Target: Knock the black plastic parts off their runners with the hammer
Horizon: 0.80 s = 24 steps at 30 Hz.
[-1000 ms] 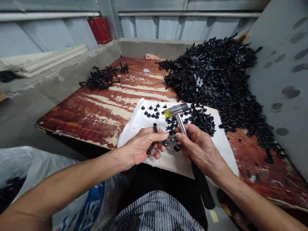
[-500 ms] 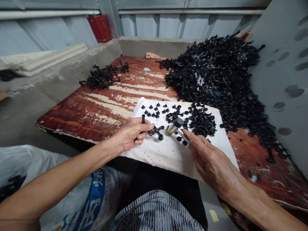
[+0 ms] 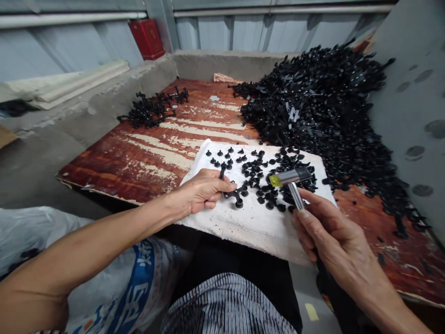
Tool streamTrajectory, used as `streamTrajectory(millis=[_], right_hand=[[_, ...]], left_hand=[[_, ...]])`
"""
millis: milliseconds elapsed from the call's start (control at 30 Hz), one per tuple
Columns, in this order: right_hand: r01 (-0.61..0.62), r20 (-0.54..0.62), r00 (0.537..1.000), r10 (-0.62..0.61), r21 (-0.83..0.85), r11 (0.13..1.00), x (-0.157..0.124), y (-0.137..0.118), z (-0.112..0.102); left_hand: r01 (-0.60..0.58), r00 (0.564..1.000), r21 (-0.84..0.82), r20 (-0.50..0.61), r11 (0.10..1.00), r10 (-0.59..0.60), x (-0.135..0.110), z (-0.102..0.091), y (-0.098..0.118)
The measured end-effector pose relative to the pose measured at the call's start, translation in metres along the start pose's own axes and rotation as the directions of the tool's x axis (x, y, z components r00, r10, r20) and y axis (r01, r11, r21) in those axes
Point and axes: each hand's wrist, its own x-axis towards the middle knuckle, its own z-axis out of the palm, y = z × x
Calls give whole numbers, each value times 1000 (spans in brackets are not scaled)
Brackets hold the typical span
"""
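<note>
On the white cloth (image 3: pixel 250 232), what does the left hand (image 3: pixel 205 190) have?

It's closed on a black plastic runner (image 3: pixel 233 195), with the fingers curled around it. One stem pokes up past them, and a cross-shaped arm ending in a round-headed pin reaches out over the cloth.

And the right hand (image 3: pixel 330 232)?

That's closed too, wrapped around the steel shaft of a small hammer (image 3: pixel 290 177), and it sits just off the cloth's near right side. The hammer's head lies crosswise above the cloth, with a yellow face toward the runner and a dark face away from it. I can't tell if it touches anything below.

What else is on the cloth?

Loose black push pins (image 3: pixel 264 188), spaced out toward the far left and crowded together toward the right, between the runner and the hammer.

And past the cloth?

Beyond its far right side, a big heap of black plastic pieces (image 3: pixel 323 116) spreads over the worktop (image 3: pixel 139 157), a red-stained board with peeling patches. Beyond its far left corner sits a much smaller pile (image 3: pixel 149 111). Below its near edge are a woven sack with blue print (image 3: pixel 139 283) and the person's striped shorts (image 3: pixel 225 306). Far beyond it, a red box (image 3: pixel 147 39) stands against a corrugated metal wall (image 3: pixel 222 32).
</note>
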Motion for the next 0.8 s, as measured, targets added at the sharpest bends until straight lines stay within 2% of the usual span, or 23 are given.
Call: streamTrajectory(millis=[100, 633, 800], right_hand=[[-116, 3, 993, 117, 114, 987, -1, 1, 1], [-147, 8, 989, 148, 201, 969, 1, 4, 0], [-134, 8, 991, 135, 179, 975, 1, 2, 1]], left_hand=[[12, 1000, 13, -7, 1000, -12, 2, 3, 0], [4, 1000, 10, -16, 1000, -4, 4, 5, -2], [13, 1000, 19, -28, 1000, -12, 5, 5, -2]])
